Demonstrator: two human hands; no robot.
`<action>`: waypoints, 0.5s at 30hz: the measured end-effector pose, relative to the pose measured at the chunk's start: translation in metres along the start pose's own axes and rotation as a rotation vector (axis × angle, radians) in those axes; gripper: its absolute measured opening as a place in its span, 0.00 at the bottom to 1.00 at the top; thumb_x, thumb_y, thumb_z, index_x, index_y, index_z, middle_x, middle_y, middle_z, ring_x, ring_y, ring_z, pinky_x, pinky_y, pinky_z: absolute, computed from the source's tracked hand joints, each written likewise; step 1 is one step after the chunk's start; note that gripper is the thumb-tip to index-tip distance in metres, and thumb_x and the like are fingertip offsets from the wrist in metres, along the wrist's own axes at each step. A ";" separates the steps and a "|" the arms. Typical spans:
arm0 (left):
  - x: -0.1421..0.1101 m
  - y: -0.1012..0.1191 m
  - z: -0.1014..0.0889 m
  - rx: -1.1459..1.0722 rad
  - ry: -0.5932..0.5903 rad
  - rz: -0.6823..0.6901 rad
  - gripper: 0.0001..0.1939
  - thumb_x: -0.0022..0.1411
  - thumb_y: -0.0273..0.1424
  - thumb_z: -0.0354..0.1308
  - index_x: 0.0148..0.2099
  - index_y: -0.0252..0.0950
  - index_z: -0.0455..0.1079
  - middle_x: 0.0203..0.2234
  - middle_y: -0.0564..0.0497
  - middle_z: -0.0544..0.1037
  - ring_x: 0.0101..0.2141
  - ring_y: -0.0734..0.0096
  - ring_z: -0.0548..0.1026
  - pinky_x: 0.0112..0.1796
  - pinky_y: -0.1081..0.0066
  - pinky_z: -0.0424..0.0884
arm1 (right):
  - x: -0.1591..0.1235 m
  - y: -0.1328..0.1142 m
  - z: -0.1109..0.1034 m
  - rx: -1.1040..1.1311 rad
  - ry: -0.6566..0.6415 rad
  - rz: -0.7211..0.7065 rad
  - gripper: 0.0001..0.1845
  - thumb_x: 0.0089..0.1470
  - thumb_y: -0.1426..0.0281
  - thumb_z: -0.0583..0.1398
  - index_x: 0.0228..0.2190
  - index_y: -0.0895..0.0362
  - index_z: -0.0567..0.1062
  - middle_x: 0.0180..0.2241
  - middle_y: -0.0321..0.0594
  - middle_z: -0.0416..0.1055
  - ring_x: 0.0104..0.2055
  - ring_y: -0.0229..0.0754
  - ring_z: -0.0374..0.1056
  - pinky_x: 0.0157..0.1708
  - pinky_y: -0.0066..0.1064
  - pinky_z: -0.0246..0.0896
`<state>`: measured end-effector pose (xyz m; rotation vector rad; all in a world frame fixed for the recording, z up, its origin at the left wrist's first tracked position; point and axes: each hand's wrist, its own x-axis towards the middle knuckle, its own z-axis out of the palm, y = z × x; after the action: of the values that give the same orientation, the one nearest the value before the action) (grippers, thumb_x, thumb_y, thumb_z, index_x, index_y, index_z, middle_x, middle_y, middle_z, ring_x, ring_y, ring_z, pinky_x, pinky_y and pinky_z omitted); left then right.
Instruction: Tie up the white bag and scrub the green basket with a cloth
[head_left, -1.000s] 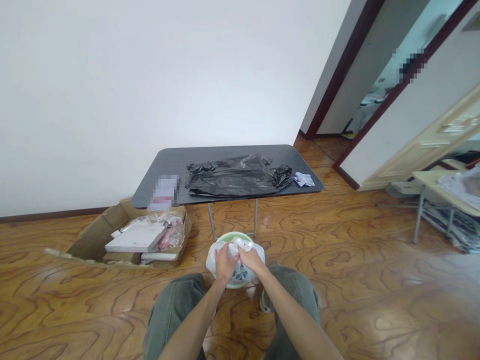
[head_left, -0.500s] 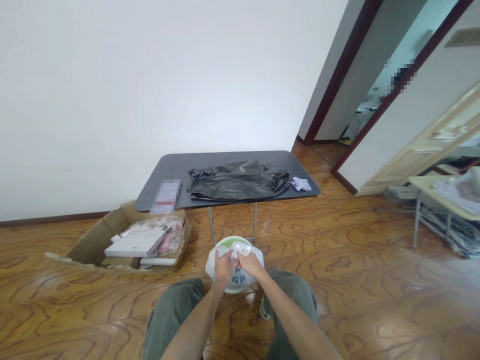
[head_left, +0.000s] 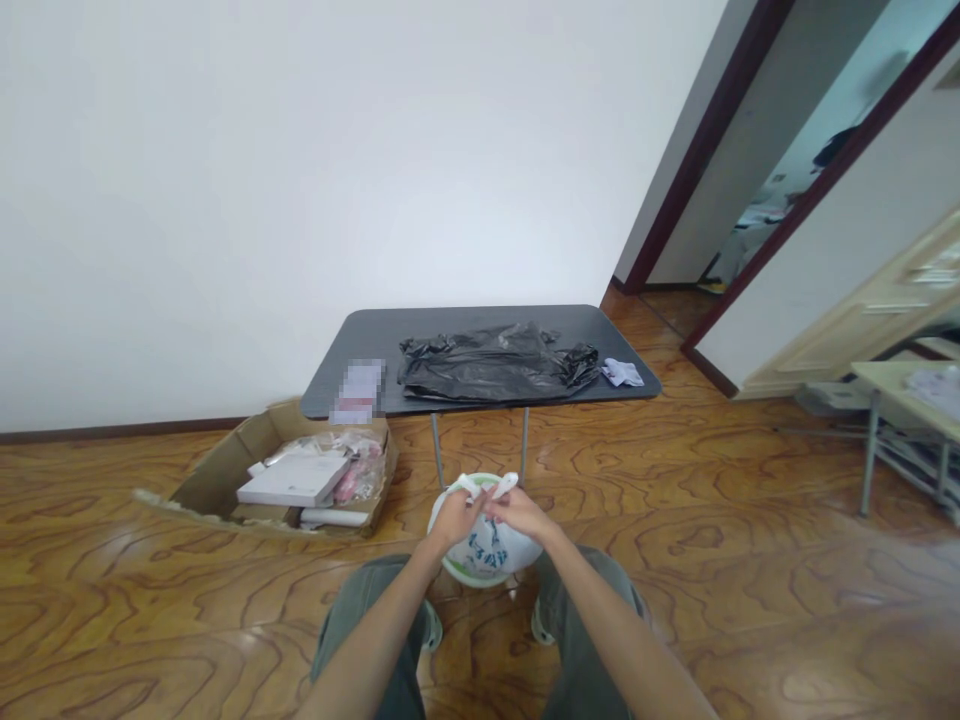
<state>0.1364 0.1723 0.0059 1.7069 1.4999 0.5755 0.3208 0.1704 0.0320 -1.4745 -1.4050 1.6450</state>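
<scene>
A white plastic bag [head_left: 491, 550] with blue print sits in a light green round bin [head_left: 457, 572] on the floor between my feet. My left hand [head_left: 454, 516] grips one gathered end of the bag's top, and my right hand [head_left: 525, 515] pinches the other end. The two hands meet over the bin, with twisted white ends sticking up past the fingers. What lies inside the bag is hidden.
Beyond the bin stands a dark folding table [head_left: 337, 345] carrying a black plastic bag [head_left: 495, 365], a small pale cloth [head_left: 621, 373] and a blurred-out packet [head_left: 361, 388]. An open cardboard box [head_left: 225, 465] with a white box [head_left: 294, 480] lies at left. A pale table [head_left: 892, 378] stands at right.
The bag's loose top is now gathered into two twisted ends, one in each hand, and the hands have come together. The whole view has shifted slightly.
</scene>
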 end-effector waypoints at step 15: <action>-0.007 0.000 -0.002 -0.077 0.040 0.058 0.12 0.74 0.32 0.56 0.44 0.37 0.82 0.45 0.42 0.88 0.49 0.55 0.85 0.58 0.61 0.76 | 0.017 0.034 0.019 0.174 0.211 -0.006 0.19 0.66 0.52 0.55 0.36 0.53 0.74 0.28 0.33 0.74 0.22 0.36 0.65 0.23 0.27 0.58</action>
<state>0.1331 0.1656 0.0084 1.6924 1.4414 0.6932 0.3071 0.1673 -0.0079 -1.4924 -1.1226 1.5162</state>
